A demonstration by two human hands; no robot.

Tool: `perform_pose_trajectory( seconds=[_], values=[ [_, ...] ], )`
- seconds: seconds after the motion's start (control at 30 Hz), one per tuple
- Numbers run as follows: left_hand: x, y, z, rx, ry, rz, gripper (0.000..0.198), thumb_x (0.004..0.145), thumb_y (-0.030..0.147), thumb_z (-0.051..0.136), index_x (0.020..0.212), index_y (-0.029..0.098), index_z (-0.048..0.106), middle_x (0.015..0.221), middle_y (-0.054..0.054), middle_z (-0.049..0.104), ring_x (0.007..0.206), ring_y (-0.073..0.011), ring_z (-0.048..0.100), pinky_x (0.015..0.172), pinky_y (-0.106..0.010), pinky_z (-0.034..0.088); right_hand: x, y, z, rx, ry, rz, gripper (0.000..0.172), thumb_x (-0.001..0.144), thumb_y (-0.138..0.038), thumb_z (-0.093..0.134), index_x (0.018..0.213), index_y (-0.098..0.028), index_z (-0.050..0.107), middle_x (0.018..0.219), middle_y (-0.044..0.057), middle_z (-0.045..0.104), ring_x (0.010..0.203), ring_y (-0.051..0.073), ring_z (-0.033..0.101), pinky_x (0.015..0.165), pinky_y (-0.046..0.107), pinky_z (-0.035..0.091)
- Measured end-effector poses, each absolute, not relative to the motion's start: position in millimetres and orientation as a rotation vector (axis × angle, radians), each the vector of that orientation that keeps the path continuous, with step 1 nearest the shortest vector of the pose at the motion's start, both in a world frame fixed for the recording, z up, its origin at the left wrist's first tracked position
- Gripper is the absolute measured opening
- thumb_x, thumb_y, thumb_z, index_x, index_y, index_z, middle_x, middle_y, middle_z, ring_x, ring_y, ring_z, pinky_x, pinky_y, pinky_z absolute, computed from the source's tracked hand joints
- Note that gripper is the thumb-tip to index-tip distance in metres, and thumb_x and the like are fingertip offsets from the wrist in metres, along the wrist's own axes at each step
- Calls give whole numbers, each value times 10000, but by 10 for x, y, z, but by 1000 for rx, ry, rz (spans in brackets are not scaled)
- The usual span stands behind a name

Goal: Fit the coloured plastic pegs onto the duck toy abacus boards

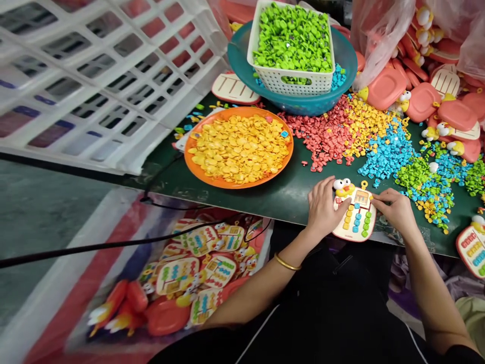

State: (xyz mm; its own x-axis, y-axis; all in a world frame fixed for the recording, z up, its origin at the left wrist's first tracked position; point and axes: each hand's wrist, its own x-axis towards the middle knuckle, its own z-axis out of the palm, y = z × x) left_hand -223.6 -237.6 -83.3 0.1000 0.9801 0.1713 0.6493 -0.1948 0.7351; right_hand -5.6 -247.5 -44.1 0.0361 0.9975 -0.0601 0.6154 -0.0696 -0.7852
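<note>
A cream toy board (350, 230) with a red rim, a bug-eyed yellow-beaked head and columns of small coloured buttons lies at the table's front edge. My left hand (324, 210) grips its left side, thumb across the face near the yellow column and fingers along the edge. At the upper right of the board, my right hand (396, 207) has thumb and forefinger pinched together beside a small yellow spot. Whether that spot is a loose piece or part of the toy, I cannot tell. Blue buttons (356, 216) and green buttons (366, 224) fill columns on the board.
Beyond my hands lie heaps of red pieces (326, 134), blue pieces (388, 149) and green pieces (417, 172). An orange plate (189, 161) holds yellow pieces. Behind it, a white basket (265, 75) sits in a teal basin (238, 55). A white crate (132, 146) leans left; filled boards (178, 275) lie below.
</note>
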Motion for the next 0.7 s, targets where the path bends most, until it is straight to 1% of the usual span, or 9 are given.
perform_pose_trajectory(
  seconds=[0.1, 0.17, 0.23, 0.3, 0.43, 0.5, 0.57, 0.63, 0.7],
  values=[
    [-2241, -2409, -850, 1715, 1343, 1077, 563, 880, 392, 630, 1348, 169, 412, 1391, -175, 528, 1268, -287, 542, 1048, -461, 458, -20, -2429, -365, -1692, -1542, 948, 253, 705, -423, 783, 824, -199, 793, 837, 61, 705, 742, 186, 645, 725, 343, 539],
    [-2249, -2471, -860, 1546, 1115, 1150, 604, 908, 401, 604, 1392, 173, 324, 1372, -179, 538, 1166, -241, 626, 950, -388, 538, -7, -2443, -320, -1609, -1428, 1134, 357, 625, -439, 842, 892, -209, 789, 919, 61, 741, 821, 210, 671, 795, 379, 556],
    [-2256, -2564, -854, 1445, 963, 1205, 634, 914, 420, 612, 1399, 179, 282, 1334, -180, 568, 1098, -218, 667, 888, -343, 571, -35, -2513, -284, -1539, -1293, 1336, 425, 622, -480, 841, 949, -213, 785, 955, 66, 762, 847, 229, 690, 802, 406, 573],
    [-2248, -2673, -825, 1422, 903, 1278, 626, 904, 422, 640, 1372, 182, 300, 1313, -185, 585, 1121, -228, 663, 904, -345, 573, -118, -2625, -264, -1523, -1222, 1342, 402, 690, -517, 790, 951, -211, 785, 938, 74, 771, 825, 238, 698, 761, 408, 585],
    [-2161, -2807, -719, 1253, 923, 1329, 561, 915, 402, 635, 1342, 221, 319, 1322, -172, 590, 1075, -212, 688, 877, -336, 591, -397, -2818, -295, -1547, -1348, 885, 308, 884, -460, 609, 1005, -224, 768, 942, 76, 758, 836, 221, 686, 755, 366, 565],
    [-2160, -2759, -642, 1140, 946, 1325, 555, 898, 408, 653, 1323, 248, 332, 1319, -154, 598, 1025, -198, 704, 845, -326, 600, -514, -2822, -343, -1519, -1410, 817, 328, 939, -440, 528, 1032, -222, 755, 928, 73, 744, 816, 199, 676, 732, 332, 553],
    [-2308, -2633, -528, 1085, 961, 1314, 587, 858, 429, 689, 1312, 264, 355, 1283, -137, 628, 995, -199, 713, 832, -326, 600, -533, -2713, -388, -1445, -1470, 912, 362, 952, -467, 503, 1047, -214, 744, 919, 69, 737, 813, 188, 674, 707, 309, 553],
    [-2679, -2501, -383, 1111, 992, 1216, 643, 794, 455, 741, 1316, 264, 418, 1213, -121, 675, 953, -214, 722, 800, -316, 599, -379, -2451, -388, -1358, -1606, 1019, 378, 912, -512, 566, 1075, -213, 728, 943, 65, 735, 882, 199, 676, 735, 319, 562],
    [-3252, -2457, -261, 1227, 1032, 877, 638, 727, 445, 791, 1288, 272, 542, 1095, -91, 733, 867, -231, 731, 701, -289, 593, -17, -2029, -294, -1396, -1759, 946, 408, 814, -518, 694, 1082, -210, 716, 999, 68, 731, 994, 223, 662, 810, 356, 560]
  ],
)
